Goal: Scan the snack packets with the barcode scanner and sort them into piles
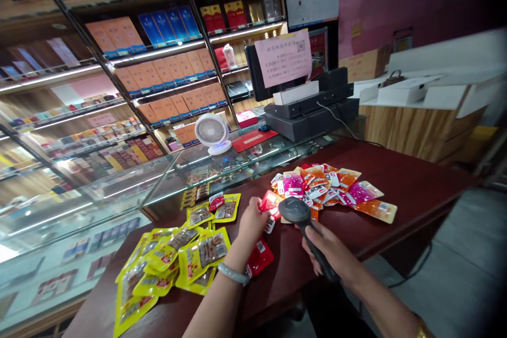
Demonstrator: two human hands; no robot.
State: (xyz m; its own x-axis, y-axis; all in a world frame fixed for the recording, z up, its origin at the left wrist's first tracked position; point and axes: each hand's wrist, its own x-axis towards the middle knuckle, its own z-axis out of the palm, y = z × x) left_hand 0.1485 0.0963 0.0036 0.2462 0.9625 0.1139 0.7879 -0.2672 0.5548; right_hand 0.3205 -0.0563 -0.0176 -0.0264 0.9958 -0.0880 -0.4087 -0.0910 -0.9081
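My right hand point(327, 251) is wrapped round the handle of a black barcode scanner point(295, 210), its head pointing left. In front of that head, my left hand point(253, 219) pinches a small red snack packet point(271, 200), lit by red light. Another red packet point(260, 257) lies on the table by my left wrist, partly behind it. Just beyond both hands is a heap of orange, pink and white packets point(317, 185). To the left are several yellow snack bags point(170, 256) in a loose pile, with a small red packet point(216, 201) on the farther ones.
The dark red table point(420, 169) stands against a glass display counter point(174, 185). On the counter are a white fan point(213, 132), a red mat point(254, 140) and a cash register point(304, 116) with a pink notice. Boxed goods fill lit shelves point(158, 47) behind.
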